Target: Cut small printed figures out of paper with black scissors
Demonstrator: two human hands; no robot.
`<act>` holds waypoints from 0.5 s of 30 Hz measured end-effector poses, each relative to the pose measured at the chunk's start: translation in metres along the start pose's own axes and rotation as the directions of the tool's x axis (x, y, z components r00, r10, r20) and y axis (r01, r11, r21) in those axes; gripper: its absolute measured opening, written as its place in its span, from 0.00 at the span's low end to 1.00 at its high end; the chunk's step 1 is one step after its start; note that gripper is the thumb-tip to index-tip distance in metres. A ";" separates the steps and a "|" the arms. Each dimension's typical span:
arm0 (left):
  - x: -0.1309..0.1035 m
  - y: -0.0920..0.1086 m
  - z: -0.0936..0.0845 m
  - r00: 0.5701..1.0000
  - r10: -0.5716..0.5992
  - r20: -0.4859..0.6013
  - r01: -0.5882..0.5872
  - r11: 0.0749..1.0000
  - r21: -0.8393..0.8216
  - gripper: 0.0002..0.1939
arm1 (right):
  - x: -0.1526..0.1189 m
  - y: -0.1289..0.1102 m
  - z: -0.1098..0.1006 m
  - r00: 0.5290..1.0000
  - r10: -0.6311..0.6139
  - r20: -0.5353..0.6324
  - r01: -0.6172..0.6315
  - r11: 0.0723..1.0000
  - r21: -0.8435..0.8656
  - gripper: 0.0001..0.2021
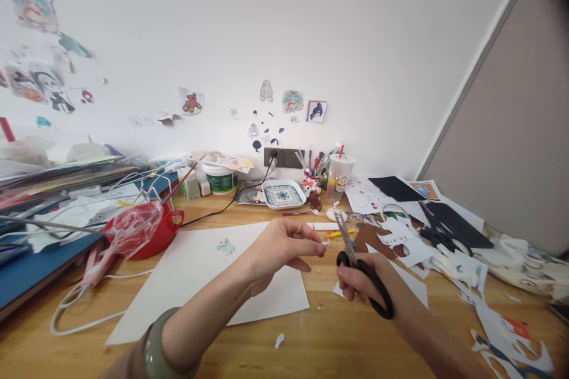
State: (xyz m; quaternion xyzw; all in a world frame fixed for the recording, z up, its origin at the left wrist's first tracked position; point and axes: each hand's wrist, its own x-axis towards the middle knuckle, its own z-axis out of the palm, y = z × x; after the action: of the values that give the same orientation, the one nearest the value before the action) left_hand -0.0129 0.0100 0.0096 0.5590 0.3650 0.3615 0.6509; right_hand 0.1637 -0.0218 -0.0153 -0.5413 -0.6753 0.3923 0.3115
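Note:
My left hand point(278, 251) hovers over the right part of a large white sheet point(186, 284). Its thumb and fingertips pinch a tiny white paper piece point(326, 243). My right hand point(368, 281) grips black-handled scissors point(345, 237), fingers in the loops, blades pointing up and slightly apart. The blades are close to the paper piece but do not touch it. On the white sheet lies a small pale-blue and grey paper cutout point(226, 246). A scrap of white paper point(279, 340) rests on the wooden table nearer to me.
A red pot point(146, 231) with crumpled plastic stands left, beside a white cable. At the back are a patterned tray point(284, 195), a white-green tub point(221, 179), a pen cup point(312, 179) and a drink cup point(340, 174). Paper offcuts point(409, 243) and other black scissors point(438, 231) lie right.

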 end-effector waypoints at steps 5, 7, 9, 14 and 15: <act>-0.002 0.004 0.002 0.998 -0.031 0.050 0.028 0.998 0.050 0.04 | 0.000 -0.002 -0.003 0.993 -0.053 -0.103 0.066 0.989 0.131 0.11; -0.003 0.005 0.003 0.996 -0.059 0.073 0.054 0.996 0.077 0.05 | -0.002 -0.005 -0.002 0.991 -0.049 -0.123 0.067 0.987 0.145 0.09; -0.004 0.005 0.004 0.992 -0.089 0.094 0.079 0.991 0.108 0.05 | -0.003 -0.008 0.000 0.990 -0.037 -0.133 0.056 0.988 0.142 0.08; -0.003 -0.001 0.003 0.979 -0.120 0.163 0.094 0.982 0.163 0.03 | -0.003 -0.005 0.001 0.995 -0.034 -0.090 0.041 0.996 0.083 0.09; -0.003 -0.002 0.003 0.977 -0.122 0.173 0.092 0.981 0.169 0.03 | -0.003 -0.003 0.002 0.996 -0.042 -0.075 0.047 0.996 0.072 0.08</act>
State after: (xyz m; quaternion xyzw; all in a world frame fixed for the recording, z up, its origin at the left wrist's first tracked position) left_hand -0.0114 0.0060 0.0082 0.6197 0.3615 0.2426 0.6531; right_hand 0.1614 -0.0252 -0.0134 -0.5283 -0.6605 0.3896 0.3644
